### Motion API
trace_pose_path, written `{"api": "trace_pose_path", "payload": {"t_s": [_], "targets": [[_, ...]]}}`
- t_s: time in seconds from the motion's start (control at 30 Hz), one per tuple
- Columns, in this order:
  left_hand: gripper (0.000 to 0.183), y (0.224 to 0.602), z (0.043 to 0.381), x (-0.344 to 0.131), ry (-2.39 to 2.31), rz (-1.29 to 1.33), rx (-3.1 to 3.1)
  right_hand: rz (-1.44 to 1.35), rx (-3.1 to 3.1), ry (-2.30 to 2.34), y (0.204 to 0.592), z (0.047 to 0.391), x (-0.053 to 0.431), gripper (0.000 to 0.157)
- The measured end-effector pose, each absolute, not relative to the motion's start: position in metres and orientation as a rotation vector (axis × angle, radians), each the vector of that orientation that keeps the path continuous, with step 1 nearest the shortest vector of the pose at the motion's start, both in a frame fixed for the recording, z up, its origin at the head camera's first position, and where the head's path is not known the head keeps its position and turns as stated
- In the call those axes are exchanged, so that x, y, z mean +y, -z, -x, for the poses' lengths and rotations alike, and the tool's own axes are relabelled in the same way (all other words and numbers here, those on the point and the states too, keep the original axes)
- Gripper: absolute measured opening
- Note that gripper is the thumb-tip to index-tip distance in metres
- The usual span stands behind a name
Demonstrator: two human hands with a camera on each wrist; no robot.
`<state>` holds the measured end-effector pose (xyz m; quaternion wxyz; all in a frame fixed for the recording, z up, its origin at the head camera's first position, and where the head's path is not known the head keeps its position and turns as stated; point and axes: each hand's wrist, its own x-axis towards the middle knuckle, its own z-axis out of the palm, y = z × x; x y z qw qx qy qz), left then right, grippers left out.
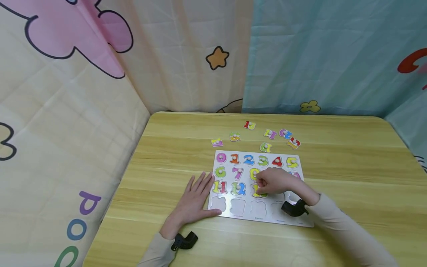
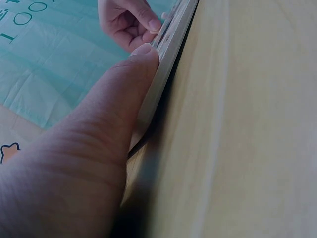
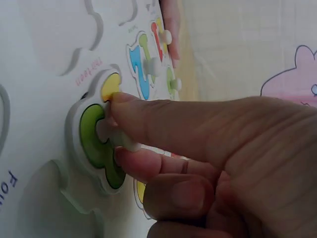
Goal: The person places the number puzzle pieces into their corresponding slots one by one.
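Lying at the left edge of the number puzzle board [image 1: 228, 207], the left hand [image 1: 191, 204] has its fingers extended in a flat, relaxed position. The thumb tip contacts the board's near edge at the left corner. A left wrist camera [image 1: 185, 241] is fitted below this hand, left of the board's near left corner.

Beyond the left half of the board's far edge, three loose knobbed pieces lie on the wood-grain table [image 1: 166, 148]: pink-and-yellow [image 1: 217, 142], green-and-orange [image 1: 235, 137] and red-and-yellow [image 1: 249, 125].

In the board's third row, the 11 piece [image 1: 219, 187] and 12 piece [image 1: 238, 188] occupy their recesses. Immediately right of them, at the board recess printed "thirteen", is the yellow-and-green number piece [image 3: 91, 129]. The right hand [image 1: 275, 180] is positioned above it, thumb and forefinger pinching around its pale knob [image 3: 130, 142]; the piece lies directly under the fingertips. Whether it is fully seated in the board cannot be determined.

Beyond the right half of the far edge are further loose pieces: green-and-yellow [image 1: 265, 147], yellow-and-purple [image 1: 270, 134], purple-and-blue [image 1: 285, 134] and red-and-orange [image 1: 293, 143]. A right wrist camera [image 1: 295, 208] sits over the board's near right portion.
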<state>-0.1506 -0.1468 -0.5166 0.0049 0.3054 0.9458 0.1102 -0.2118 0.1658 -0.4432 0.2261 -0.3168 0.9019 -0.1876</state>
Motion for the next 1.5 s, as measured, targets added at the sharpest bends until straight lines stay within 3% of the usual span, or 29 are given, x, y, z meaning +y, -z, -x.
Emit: {"api": "trace_pose_path", "payload": {"t_s": [1.5], "targets": [[0.105,0.5147,0.1493,-0.1470,-0.327,-0.951,2.958,0.772,2.407,0.547,0.4476,0.2183,0.1659,0.026]]}}
